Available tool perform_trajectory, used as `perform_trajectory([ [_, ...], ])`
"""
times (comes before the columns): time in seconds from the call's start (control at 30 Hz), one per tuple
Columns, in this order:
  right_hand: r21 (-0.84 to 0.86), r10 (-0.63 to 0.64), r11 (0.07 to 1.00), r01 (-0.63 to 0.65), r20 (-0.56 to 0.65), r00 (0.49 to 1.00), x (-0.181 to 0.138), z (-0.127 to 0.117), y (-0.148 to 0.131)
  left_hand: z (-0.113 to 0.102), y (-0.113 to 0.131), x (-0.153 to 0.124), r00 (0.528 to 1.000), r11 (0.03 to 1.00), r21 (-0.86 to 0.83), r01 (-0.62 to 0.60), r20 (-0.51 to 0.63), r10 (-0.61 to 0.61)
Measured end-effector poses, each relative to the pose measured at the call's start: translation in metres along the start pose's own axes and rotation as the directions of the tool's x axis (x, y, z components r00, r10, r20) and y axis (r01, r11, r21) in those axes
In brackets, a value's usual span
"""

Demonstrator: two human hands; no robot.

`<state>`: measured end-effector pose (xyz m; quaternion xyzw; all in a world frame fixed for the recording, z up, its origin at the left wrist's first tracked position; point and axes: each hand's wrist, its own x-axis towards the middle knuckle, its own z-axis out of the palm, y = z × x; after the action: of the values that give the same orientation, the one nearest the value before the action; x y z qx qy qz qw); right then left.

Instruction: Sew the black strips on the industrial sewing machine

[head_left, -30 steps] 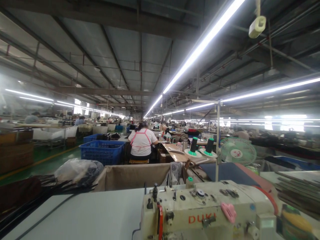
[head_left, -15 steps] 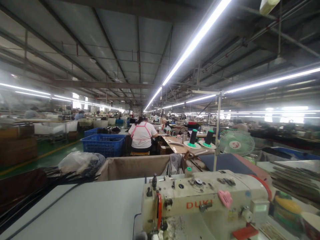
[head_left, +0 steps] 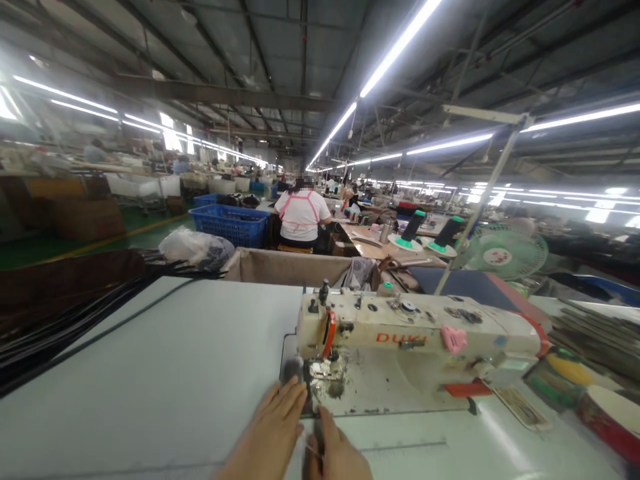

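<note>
My left hand lies low in the head view with its fingers stretched forward together, just in front of the sewing machine's presser foot area. Close to its right, my right hand has index finger and thumb brought near each other around something small and dark that I cannot make out. A thin pale line, perhaps thread, shows between the hands. The metal needle plate is just beyond my fingertips. On the machine head are a red lever guard and a pink heart-shaped piece.
Long dark strips lie along the table's left edge. Behind the machine stand a fabric-lined bin, a slanted pole and a green fan. A bowl sits at right. Farther off, a person sits beside a blue crate.
The view has tipped down and turned slightly left, so the machine and table show more fully. Both my hands have come into view at the machine's needle area.
</note>
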<state>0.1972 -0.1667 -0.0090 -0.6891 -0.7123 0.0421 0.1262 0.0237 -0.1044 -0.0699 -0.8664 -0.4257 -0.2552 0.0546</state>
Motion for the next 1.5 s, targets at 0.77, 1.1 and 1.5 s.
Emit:
perform_trajectory([
  [0.77, 0.059, -0.253, 0.954, 0.296, -0.377, 0.891, -0.006, 0.008, 0.012, -0.056, 0.019, 0.036, 0.92, 0.962, -0.049, 0.268, 0.309, -0.241],
  [1.1, 0.095, -0.325, 0.915, 0.392, -0.402, 0.856, -0.011, 0.01, 0.018, -0.055, 0.009, 0.041, 0.918, 0.93, -0.179, 0.322, 0.298, -0.26],
  [1.5, 0.07, -0.34, 0.909, 0.41, -0.44, 0.831, -0.014, 0.008, 0.015, -0.025, -0.058, 0.1, 0.973, 0.888, -0.408, 0.212, 0.173, -0.153],
])
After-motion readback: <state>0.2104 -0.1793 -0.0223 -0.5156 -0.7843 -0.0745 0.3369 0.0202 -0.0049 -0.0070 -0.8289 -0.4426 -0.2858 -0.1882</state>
